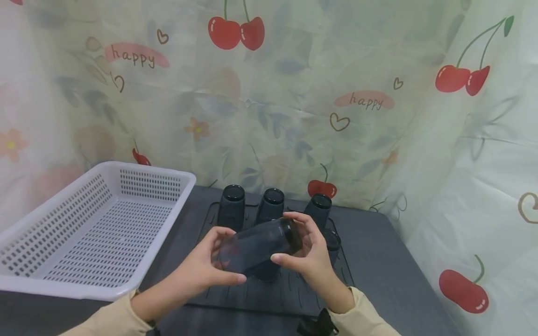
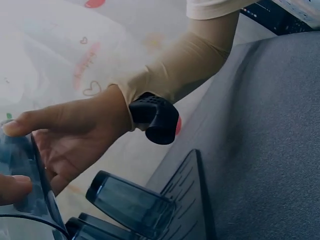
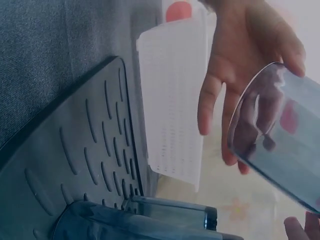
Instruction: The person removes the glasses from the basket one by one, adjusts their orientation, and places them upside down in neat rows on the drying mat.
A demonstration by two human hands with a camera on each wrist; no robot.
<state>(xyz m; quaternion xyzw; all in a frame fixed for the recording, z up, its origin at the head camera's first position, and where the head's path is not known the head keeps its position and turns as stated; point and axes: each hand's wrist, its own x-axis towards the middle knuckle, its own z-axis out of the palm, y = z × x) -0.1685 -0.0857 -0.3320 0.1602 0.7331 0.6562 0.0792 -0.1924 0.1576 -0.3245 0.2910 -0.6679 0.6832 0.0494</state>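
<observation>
Hands meet mid-frame: our left hand (image 1: 210, 266) and right hand (image 1: 308, 254) curl around a dark tumbler (image 1: 258, 246), tilted above the ridged tray (image 1: 294, 291). We judge it mid-transfer; next, a steady carry toward the white basket (image 1: 90, 233) at left.

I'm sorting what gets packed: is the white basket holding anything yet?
Empty. The head view shows the white perforated basket with its floor bare; the dark tumbler is held between the left hand and right hand.
</observation>
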